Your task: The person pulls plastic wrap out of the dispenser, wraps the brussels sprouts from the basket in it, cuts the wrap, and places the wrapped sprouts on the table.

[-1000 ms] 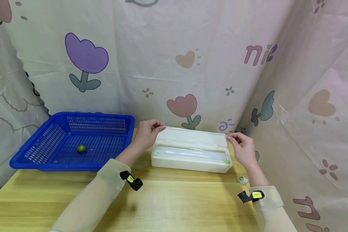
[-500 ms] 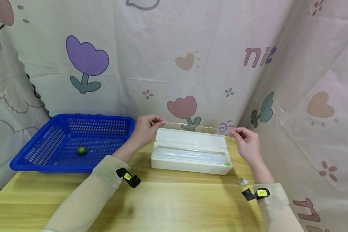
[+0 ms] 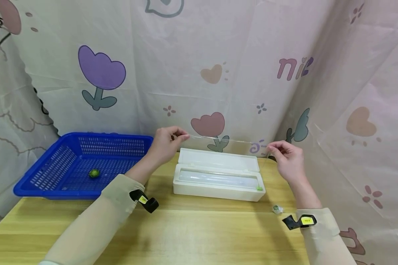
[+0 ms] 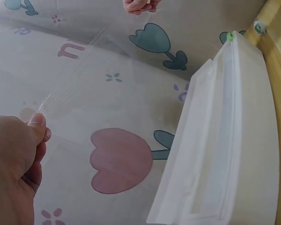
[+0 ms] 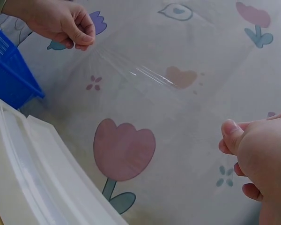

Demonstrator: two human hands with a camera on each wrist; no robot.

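Observation:
A thin sheet of clear cling film (image 5: 152,77) stretches between the two hands, above and behind the white cling film dispenser (image 3: 219,191). My left hand (image 3: 166,145) pinches one corner between thumb and forefinger, and creases fan out from it in the left wrist view. The other end is pinched by my right hand (image 3: 290,160), thumb against forefinger. Below them the dispenser sits on the table with its lid (image 3: 219,159) tipped back; a film roll (image 3: 219,179) shows inside, and a small green cutter (image 3: 259,188) is at the slot's right end.
A blue plastic basket (image 3: 30,182) stands left on the wooden table (image 3: 185,235), with one small round green vegetable (image 3: 94,173) in it. A small film-wrapped green piece (image 3: 278,209) lies right of the dispenser. A printed curtain (image 3: 172,73) hangs close behind and to the right.
Both hands have risen from the level of the dispenser lid, and the right hand has moved outward to the right. The film now hangs clear above the lid between them.

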